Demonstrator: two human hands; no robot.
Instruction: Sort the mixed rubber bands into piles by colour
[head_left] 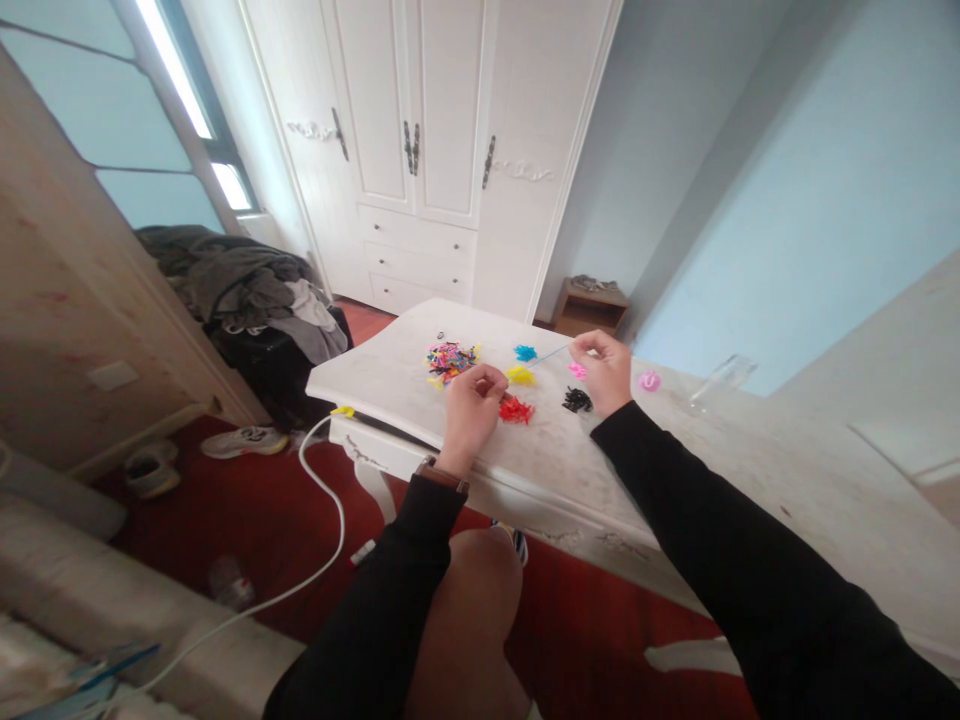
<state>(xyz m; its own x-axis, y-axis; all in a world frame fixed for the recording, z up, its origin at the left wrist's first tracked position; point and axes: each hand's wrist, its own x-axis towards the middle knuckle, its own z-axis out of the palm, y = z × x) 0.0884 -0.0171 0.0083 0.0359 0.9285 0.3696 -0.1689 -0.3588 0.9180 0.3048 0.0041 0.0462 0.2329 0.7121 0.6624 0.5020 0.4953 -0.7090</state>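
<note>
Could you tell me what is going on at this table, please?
A person works at a white table with coloured pieces. The right hand pinches a thin strand near the blue pile; the left hand, fingers pinched, rests between the yellow pile and red pile. A mixed pile and black pile lie alongside.

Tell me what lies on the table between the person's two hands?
The head view shows three small heaps between the left hand and right hand: yellow pieces, red pieces and black pieces, all on the white table.

No writing, label or number can be read, perhaps because the coloured pieces (pixel 452 360) and sneaker (pixel 244 440) show too small.
</note>
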